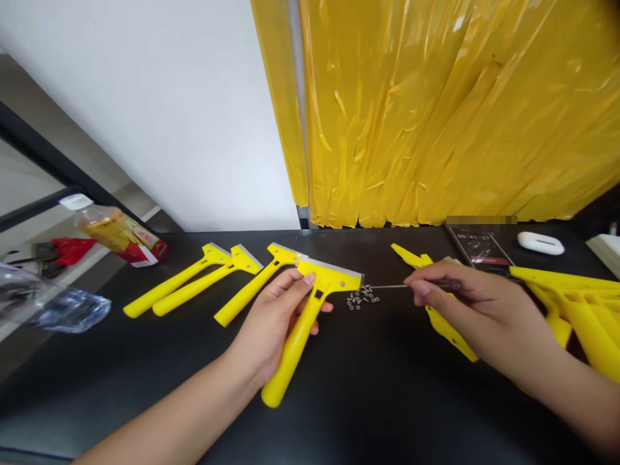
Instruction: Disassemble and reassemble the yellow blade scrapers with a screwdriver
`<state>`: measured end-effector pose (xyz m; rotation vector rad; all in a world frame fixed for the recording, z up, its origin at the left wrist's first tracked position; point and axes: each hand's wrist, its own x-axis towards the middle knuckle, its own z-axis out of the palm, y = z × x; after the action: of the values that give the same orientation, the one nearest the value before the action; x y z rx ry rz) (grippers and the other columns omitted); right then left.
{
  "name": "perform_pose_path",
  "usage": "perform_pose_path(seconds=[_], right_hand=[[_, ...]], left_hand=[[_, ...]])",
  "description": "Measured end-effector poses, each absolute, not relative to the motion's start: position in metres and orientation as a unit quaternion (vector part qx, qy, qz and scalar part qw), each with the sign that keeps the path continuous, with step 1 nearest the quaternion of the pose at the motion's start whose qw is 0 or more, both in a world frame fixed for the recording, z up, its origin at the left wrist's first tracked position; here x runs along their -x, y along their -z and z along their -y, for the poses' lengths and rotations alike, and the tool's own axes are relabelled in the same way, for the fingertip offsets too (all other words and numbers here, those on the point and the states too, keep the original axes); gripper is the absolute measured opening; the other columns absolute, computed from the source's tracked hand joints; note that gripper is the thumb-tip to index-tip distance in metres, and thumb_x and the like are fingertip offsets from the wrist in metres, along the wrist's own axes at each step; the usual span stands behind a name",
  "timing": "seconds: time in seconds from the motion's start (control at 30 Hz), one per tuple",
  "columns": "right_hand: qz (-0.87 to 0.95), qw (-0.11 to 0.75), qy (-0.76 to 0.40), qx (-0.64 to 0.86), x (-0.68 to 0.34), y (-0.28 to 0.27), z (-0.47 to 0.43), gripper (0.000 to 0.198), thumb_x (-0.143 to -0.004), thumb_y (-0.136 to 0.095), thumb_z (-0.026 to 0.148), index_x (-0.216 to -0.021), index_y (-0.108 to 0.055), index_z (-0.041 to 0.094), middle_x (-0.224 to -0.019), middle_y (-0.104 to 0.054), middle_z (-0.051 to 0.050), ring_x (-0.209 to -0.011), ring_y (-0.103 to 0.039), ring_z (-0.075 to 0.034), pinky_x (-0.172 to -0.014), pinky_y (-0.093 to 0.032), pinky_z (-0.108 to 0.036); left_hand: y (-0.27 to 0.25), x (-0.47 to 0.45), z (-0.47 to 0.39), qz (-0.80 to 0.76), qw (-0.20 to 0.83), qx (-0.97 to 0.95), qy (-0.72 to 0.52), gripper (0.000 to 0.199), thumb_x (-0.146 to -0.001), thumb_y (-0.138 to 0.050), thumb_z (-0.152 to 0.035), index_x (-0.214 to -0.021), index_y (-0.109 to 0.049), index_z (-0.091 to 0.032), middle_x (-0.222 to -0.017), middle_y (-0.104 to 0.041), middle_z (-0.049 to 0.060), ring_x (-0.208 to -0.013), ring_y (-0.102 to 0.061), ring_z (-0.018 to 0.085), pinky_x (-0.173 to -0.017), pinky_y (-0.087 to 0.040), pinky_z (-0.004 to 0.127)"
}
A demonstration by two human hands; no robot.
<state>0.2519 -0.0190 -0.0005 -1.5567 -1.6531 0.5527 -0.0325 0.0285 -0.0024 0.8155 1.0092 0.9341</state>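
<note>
My left hand [278, 310] grips a yellow scraper [296, 345] just below its wide head, which carries a metal strip along the top edge and a screw near the right end. Between the fingers of my right hand [465, 303] is a screwdriver [387, 286], its thin shaft pointing left. The tip of the shaft reaches the right end of the scraper head; whether it touches is too small to tell. Just under the tip, small metal pieces [358, 298], some ring-shaped, lie on the black table [368, 387].
Several yellow scrapers [194, 284] lie to the left, beside a drink bottle [121, 236] and clear plastic packaging [68, 307]. Yellow plastic parts [581, 310] are piled at right, others [450, 329] lie behind my right hand. A phone [479, 245] and white case [541, 243] stand at the back.
</note>
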Motion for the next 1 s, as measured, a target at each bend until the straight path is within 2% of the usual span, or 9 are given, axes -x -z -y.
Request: perform_pose_path(seconds=[0.23, 0.43, 0.63, 1.0], right_hand=[[0.697, 0.332, -0.240, 0.588, -0.242, 0.007, 0.012, 0.029, -0.104, -0.060, 0.055, -0.099, -0.075, 0.030, -0.085, -0.077, -0.001, -0.077, -0.072, -0.021, -0.071, -0.056, -0.033], [0.704, 0.322, -0.236, 0.587, -0.242, 0.008, 0.012, 0.029, -0.104, -0.060, 0.053, -0.098, -0.076, 0.030, -0.084, -0.078, -0.001, -0.075, -0.073, -0.021, -0.068, -0.056, -0.033], [0.714, 0.326, -0.236, 0.572, -0.244, 0.003, 0.018, 0.029, -0.105, -0.060, 0.054, -0.097, -0.075, 0.031, -0.083, -0.076, 0.002, -0.072, -0.070, -0.017, -0.066, -0.052, -0.030], [0.729, 0.310, -0.231, 0.564, -0.246, 0.001, 0.021, 0.028, -0.107, -0.057, 0.052, -0.098, -0.073, 0.032, -0.088, -0.077, 0.002, -0.077, -0.071, -0.017, -0.062, -0.049, -0.031]], left_hand=[[0.006, 0.033, -0.028, -0.454, 0.700, -0.377, -0.402, 0.025, -0.095, -0.081, -0.041, -0.103, -0.065, -0.023, -0.096, -0.072, 0.000, -0.082, -0.079, 0.019, -0.052, -0.056, 0.021], [0.008, 0.034, -0.029, -0.445, 0.721, -0.362, -0.389, 0.026, -0.094, -0.083, -0.042, -0.100, -0.065, -0.023, -0.093, -0.072, -0.001, -0.087, -0.080, 0.021, -0.054, -0.056, 0.021], [0.010, 0.034, -0.031, -0.444, 0.737, -0.350, -0.372, 0.023, -0.095, -0.082, -0.037, -0.100, -0.066, -0.023, -0.095, -0.073, 0.001, -0.087, -0.080, 0.021, -0.054, -0.057, 0.022], [0.011, 0.035, -0.031, -0.446, 0.738, -0.349, -0.366, 0.024, -0.095, -0.083, -0.038, -0.101, -0.065, -0.023, -0.096, -0.073, 0.001, -0.088, -0.080, 0.021, -0.054, -0.056, 0.022]])
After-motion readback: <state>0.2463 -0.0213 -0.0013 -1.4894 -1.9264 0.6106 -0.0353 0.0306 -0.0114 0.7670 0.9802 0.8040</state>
